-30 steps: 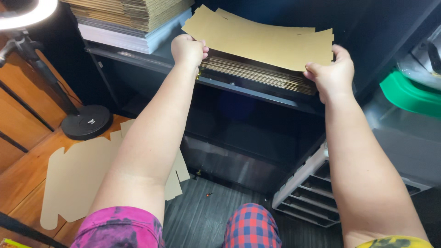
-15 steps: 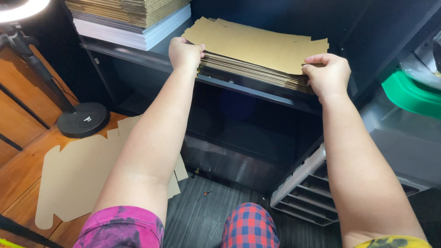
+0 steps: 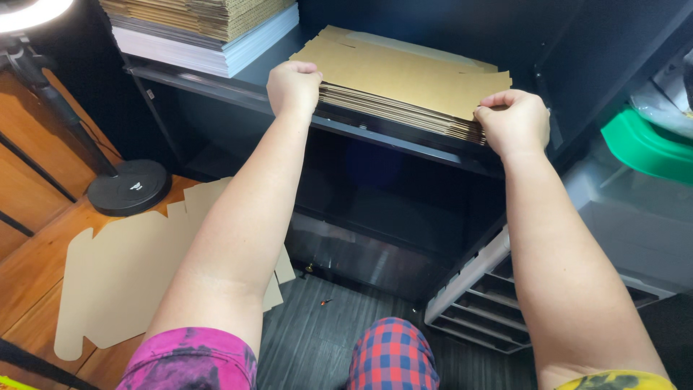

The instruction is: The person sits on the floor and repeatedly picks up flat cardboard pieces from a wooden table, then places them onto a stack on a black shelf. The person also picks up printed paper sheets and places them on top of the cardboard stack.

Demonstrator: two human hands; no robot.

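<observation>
A stack of flat brown cardboard sheets (image 3: 404,76) lies on a dark shelf (image 3: 404,141) in front of me. My left hand (image 3: 294,87) rests closed against the stack's near left edge. My right hand (image 3: 514,123) pinches the stack's near right corner, fingertips on the top sheet. Both arms reach forward and up from the bottom of the view.
A second pile of cardboard and white sheets (image 3: 209,32) sits at the upper left. Flat cardboard blanks (image 3: 137,267) lie on the wooden floor beside a round black lamp base (image 3: 128,188). Grey drawer racks (image 3: 484,303) and a green-lidded bin (image 3: 642,148) stand at right.
The lifted top sheet has come down flat onto the stack. Both hands have lowered with it to the stack's near edge.
</observation>
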